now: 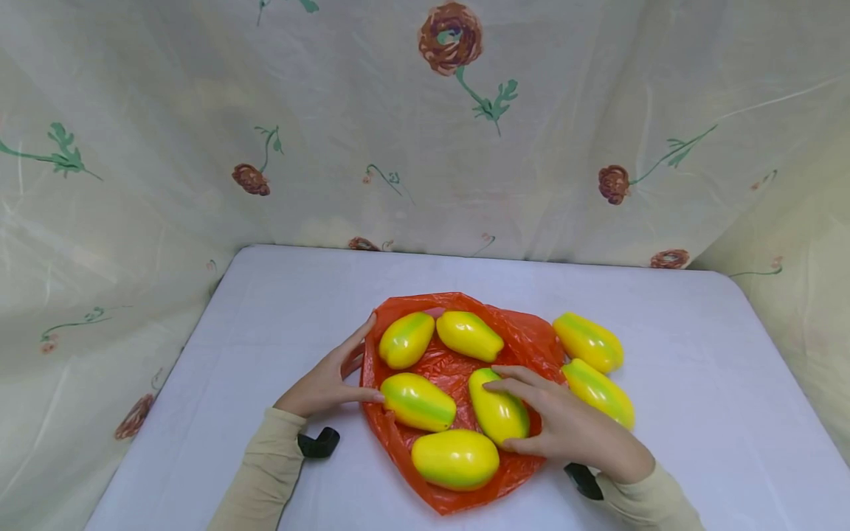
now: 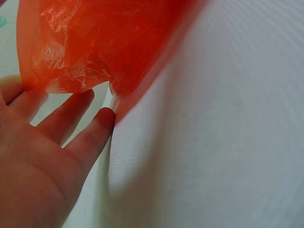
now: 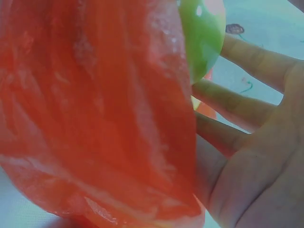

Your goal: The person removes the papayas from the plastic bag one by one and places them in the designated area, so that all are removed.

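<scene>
An open red plastic bag (image 1: 451, 369) lies at the middle of the table with several glossy yellow-green papayas inside. My left hand (image 1: 325, 380) holds the bag's left edge, thumb over the rim and fingers along the outside. In the left wrist view, fingertips of the left hand (image 2: 47, 147) meet the thin red plastic (image 2: 95, 42). My right hand (image 1: 574, 424) grips a papaya (image 1: 498, 413) at the right inside the bag. The right wrist view shows that papaya's green side (image 3: 204, 38) against the fingers of the right hand (image 3: 266, 128), partly hidden by the bag.
Two more papayas, an upper one (image 1: 589, 343) and a lower one (image 1: 600, 392), lie on the table just right of the bag. White cloth covers the table (image 1: 279, 295). A flowered curtain (image 1: 332, 110) hangs behind and on both sides.
</scene>
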A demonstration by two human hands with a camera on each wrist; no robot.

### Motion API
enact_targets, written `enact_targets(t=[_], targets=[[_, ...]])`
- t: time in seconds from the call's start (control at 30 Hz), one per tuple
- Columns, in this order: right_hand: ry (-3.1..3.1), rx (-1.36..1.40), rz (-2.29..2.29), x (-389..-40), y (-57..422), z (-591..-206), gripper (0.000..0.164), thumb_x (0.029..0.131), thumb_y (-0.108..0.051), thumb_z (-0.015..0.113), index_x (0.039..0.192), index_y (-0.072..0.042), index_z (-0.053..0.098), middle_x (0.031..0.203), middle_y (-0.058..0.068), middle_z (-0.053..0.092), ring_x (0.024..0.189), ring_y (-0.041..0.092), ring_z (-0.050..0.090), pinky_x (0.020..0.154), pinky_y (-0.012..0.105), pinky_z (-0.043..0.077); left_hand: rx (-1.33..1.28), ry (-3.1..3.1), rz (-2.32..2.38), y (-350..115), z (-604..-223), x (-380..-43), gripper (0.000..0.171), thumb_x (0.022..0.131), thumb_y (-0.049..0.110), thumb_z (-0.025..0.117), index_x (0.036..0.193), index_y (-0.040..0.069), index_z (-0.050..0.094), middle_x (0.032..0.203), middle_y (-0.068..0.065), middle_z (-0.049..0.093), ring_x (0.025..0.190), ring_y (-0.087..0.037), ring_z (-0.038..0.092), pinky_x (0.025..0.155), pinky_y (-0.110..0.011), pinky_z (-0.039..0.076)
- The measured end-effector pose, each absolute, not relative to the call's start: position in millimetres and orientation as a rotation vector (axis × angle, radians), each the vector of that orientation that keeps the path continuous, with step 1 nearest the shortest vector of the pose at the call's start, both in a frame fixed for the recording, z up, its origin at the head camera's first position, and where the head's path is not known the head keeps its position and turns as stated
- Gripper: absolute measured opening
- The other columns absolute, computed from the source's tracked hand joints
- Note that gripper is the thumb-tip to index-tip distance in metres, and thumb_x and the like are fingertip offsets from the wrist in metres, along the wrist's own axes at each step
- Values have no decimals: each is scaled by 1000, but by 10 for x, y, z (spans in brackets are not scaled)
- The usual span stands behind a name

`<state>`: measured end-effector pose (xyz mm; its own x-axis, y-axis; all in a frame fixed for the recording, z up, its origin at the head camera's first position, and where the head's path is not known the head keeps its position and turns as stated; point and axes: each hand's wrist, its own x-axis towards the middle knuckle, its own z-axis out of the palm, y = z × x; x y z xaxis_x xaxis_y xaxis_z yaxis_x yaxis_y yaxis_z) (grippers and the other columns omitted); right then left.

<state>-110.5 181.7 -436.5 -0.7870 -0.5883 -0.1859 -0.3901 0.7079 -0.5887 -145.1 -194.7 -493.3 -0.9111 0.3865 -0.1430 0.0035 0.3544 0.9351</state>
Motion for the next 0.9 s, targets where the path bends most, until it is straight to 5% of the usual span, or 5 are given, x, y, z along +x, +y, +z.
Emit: enact_targets(t=[0.9], targets=[[2591, -805, -903, -1158, 1926, -4352, 66, 85, -51, 82, 144, -37, 57, 160, 1, 47, 140, 34, 52, 106, 62, 53, 354, 2270, 1586, -1956, -4933, -1448, 115, 77, 36, 91, 163, 47, 15, 174, 15, 13, 161, -28, 20, 127, -52, 31]])
